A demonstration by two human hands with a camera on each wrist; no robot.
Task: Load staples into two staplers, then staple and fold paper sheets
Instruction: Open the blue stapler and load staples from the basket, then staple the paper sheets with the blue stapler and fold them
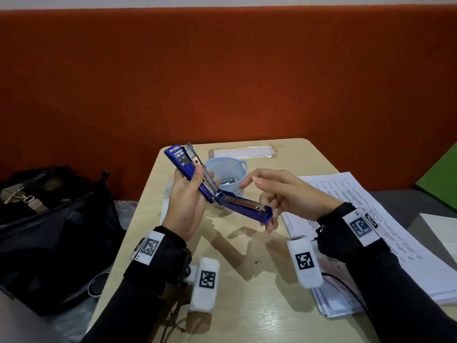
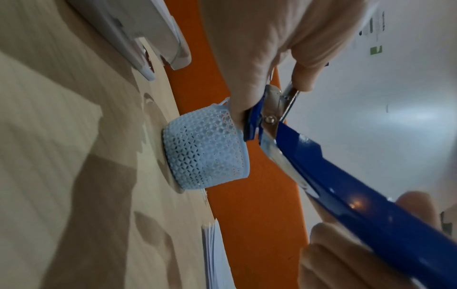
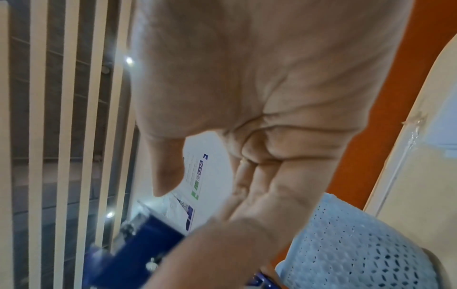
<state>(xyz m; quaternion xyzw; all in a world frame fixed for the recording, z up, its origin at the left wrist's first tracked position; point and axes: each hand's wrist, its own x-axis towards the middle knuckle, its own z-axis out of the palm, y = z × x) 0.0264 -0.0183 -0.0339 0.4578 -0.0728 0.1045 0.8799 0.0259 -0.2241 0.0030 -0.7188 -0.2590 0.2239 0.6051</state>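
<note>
The task looks to be at its start: the left hand (image 1: 184, 206) has its grip round the blue stapler (image 1: 212, 188), swung wide open above the counter (image 1: 247, 293), its channel apparently unfilled. The right hand (image 1: 284, 194), fingers loose and holding nothing, hovers beside the pale basket (image 1: 226, 169) of staples. A second white stapler (image 2: 138, 37) lies untouched; the paper sheets (image 1: 371, 219) remain unstapled and unfolded.
</note>
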